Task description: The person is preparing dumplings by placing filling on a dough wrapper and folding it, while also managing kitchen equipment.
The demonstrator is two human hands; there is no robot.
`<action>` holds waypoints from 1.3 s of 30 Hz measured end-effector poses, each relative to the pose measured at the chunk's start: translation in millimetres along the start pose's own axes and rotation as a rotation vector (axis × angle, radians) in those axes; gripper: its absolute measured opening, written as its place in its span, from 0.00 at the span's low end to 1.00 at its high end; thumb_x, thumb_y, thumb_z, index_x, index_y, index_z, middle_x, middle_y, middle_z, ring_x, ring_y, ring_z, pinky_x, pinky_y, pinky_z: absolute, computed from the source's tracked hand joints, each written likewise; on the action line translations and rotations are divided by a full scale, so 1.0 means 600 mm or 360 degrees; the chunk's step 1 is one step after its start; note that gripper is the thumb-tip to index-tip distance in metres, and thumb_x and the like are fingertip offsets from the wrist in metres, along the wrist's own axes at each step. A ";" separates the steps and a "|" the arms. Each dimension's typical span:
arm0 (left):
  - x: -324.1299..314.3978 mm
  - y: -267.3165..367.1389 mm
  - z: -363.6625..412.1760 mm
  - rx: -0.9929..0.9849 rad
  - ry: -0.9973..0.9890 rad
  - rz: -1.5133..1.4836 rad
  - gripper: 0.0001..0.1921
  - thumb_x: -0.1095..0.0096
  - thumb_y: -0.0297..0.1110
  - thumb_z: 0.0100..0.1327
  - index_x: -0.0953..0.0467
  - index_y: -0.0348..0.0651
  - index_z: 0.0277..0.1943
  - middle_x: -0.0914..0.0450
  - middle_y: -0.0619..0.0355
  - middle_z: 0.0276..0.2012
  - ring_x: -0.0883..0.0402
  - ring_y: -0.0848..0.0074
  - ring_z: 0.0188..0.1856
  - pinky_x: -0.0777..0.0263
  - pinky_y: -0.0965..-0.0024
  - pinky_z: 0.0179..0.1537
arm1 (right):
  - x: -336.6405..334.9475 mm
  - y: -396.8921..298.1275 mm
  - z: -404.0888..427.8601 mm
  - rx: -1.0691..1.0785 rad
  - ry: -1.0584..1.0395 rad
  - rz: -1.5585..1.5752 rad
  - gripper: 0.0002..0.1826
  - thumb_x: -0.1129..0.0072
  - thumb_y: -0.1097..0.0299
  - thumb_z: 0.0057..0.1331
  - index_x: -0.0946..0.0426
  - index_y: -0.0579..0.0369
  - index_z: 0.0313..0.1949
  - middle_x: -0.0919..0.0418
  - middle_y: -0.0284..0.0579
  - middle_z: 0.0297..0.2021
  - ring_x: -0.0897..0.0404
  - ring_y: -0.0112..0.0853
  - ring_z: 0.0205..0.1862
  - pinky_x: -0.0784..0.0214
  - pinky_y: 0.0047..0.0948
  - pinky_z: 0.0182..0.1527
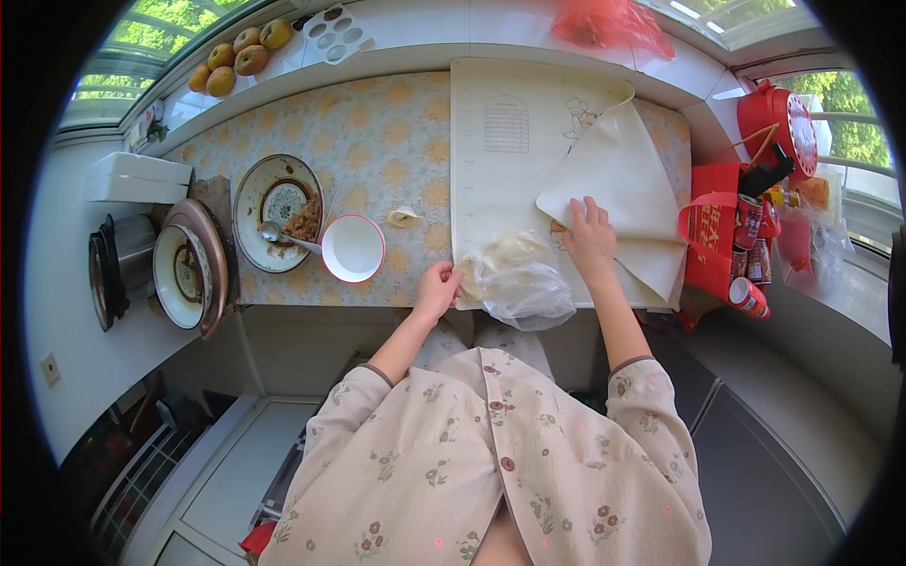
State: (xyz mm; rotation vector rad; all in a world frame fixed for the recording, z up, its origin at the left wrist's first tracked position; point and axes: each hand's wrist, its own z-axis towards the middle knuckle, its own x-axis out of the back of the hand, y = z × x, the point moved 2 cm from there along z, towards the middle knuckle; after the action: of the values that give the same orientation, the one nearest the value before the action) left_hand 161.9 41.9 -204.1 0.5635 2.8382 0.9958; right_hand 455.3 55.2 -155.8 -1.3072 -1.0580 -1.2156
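A silicone kneading mat (488,191) with printed markings lies on the table, its right side folded over into a large flap (609,170). My right hand (592,237) rests on that flap near its left corner, fingers apart. On the mat's front edge sits a clear plastic bag (531,297) with pale dough (520,249) in and around it. At the bag's left side, by the mat's edge, is my left hand (437,289), its fingers bent; whether they pinch the mat or the bag is unclear. A small folded dough piece (404,217) lies on the tablecloth to the left.
A bowl (287,191) holds brown filling (303,221) and a metal spoon (270,230). Beside it stands a red-rimmed white bowl (353,249). Stacked dishes (182,276) are at far left. A red bag (711,233) with several cans borders the right side. Fruit (251,60) lies on the sill.
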 end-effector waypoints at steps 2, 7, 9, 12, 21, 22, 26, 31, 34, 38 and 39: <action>0.008 -0.006 0.005 -0.0004 -0.0107 0.0139 0.14 0.44 0.31 0.64 0.30 0.30 0.47 0.22 0.56 0.27 0.23 0.79 0.21 0.29 0.76 0.23 | -0.015 0.005 0.003 -0.0033 -0.0015 -0.0005 0.22 0.39 0.68 0.52 0.29 0.49 0.48 0.28 0.42 0.48 0.28 0.39 0.48 0.29 0.37 0.39; -0.001 -0.005 -0.017 -0.0153 -0.0279 0.0127 0.10 0.39 0.31 0.61 0.29 0.32 0.39 0.22 0.56 0.25 0.20 0.78 0.23 0.30 0.77 0.22 | -0.026 0.028 0.002 -0.0225 0.0150 0.0095 0.10 0.43 0.68 0.56 0.25 0.49 0.39 0.24 0.39 0.38 0.24 0.39 0.41 0.29 0.37 0.37; 0.011 -0.024 -0.008 -0.0184 -0.0334 0.0107 0.10 0.39 0.30 0.61 0.29 0.33 0.39 0.21 0.55 0.26 0.18 0.77 0.26 0.29 0.78 0.23 | -0.020 0.022 0.007 -0.0338 0.0325 0.0396 0.07 0.46 0.68 0.60 0.24 0.51 0.38 0.22 0.42 0.34 0.23 0.42 0.37 0.30 0.37 0.36; 0.038 -0.037 -0.008 -0.0044 -0.0472 -0.0223 0.08 0.38 0.26 0.61 0.29 0.36 0.39 0.20 0.56 0.28 0.18 0.77 0.29 0.26 0.80 0.29 | 0.010 0.028 0.020 -0.0653 0.0396 0.0819 0.09 0.49 0.64 0.65 0.25 0.52 0.41 0.22 0.46 0.34 0.23 0.46 0.37 0.32 0.39 0.37; 0.123 -0.062 -0.043 0.0021 -0.0314 -0.0194 0.06 0.40 0.27 0.62 0.28 0.36 0.38 0.20 0.58 0.28 0.19 0.79 0.28 0.26 0.81 0.29 | 0.229 0.299 0.188 -0.0882 0.0305 -0.0330 0.13 0.54 0.54 0.67 0.28 0.43 0.46 0.21 0.48 0.39 0.22 0.50 0.40 0.30 0.47 0.38; 0.121 -0.064 -0.043 0.0026 -0.0320 -0.0197 0.06 0.40 0.27 0.62 0.28 0.36 0.38 0.20 0.58 0.28 0.19 0.79 0.28 0.26 0.81 0.29 | 0.233 0.286 0.196 -0.0621 0.0667 -0.0545 0.12 0.50 0.58 0.65 0.28 0.45 0.46 0.22 0.46 0.40 0.23 0.48 0.41 0.30 0.45 0.39; 0.119 -0.068 -0.044 0.0000 -0.0229 -0.0152 0.07 0.42 0.27 0.63 0.28 0.33 0.41 0.20 0.56 0.27 0.18 0.78 0.29 0.26 0.80 0.28 | 0.151 0.145 0.133 0.0047 0.0140 0.0043 0.12 0.42 0.67 0.58 0.27 0.48 0.42 0.25 0.40 0.42 0.28 0.39 0.50 0.32 0.39 0.46; 0.126 -0.071 -0.041 0.0054 -0.0187 -0.0200 0.09 0.44 0.28 0.64 0.29 0.35 0.45 0.20 0.58 0.29 0.19 0.79 0.29 0.26 0.80 0.29 | 0.023 0.098 -0.018 0.0651 -0.0601 -0.0326 0.15 0.40 0.60 0.51 0.27 0.49 0.37 0.27 0.38 0.39 0.27 0.35 0.46 0.38 0.39 0.49; 0.123 -0.062 -0.036 0.0000 -0.0249 -0.0124 0.11 0.43 0.28 0.64 0.31 0.31 0.46 0.20 0.55 0.29 0.18 0.77 0.28 0.25 0.78 0.27 | 0.039 0.187 -0.058 0.0219 -0.1106 -0.0798 0.15 0.44 0.57 0.53 0.26 0.47 0.39 0.23 0.40 0.38 0.24 0.35 0.45 0.41 0.43 0.50; 0.119 -0.074 -0.045 -0.0030 -0.0170 -0.0145 0.13 0.44 0.29 0.64 0.32 0.31 0.49 0.20 0.54 0.32 0.18 0.76 0.30 0.25 0.77 0.28 | 0.085 0.188 -0.043 -0.0210 -0.1531 -0.0990 0.15 0.44 0.59 0.56 0.25 0.49 0.43 0.22 0.38 0.40 0.21 0.36 0.42 0.36 0.47 0.48; 0.120 -0.075 -0.047 -0.0027 -0.0162 -0.0186 0.14 0.44 0.29 0.64 0.33 0.31 0.50 0.20 0.54 0.33 0.18 0.76 0.30 0.25 0.77 0.29 | 0.082 0.146 -0.028 -0.0107 -0.1230 -0.0528 0.15 0.42 0.60 0.57 0.25 0.48 0.44 0.23 0.38 0.40 0.21 0.36 0.41 0.34 0.43 0.45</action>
State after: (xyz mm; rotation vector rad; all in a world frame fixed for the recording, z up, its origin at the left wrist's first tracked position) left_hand 75.5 19.1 -206.7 0.4285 2.7356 0.9426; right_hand 545.6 28.4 -116.7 -1.7610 -1.8506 -0.9862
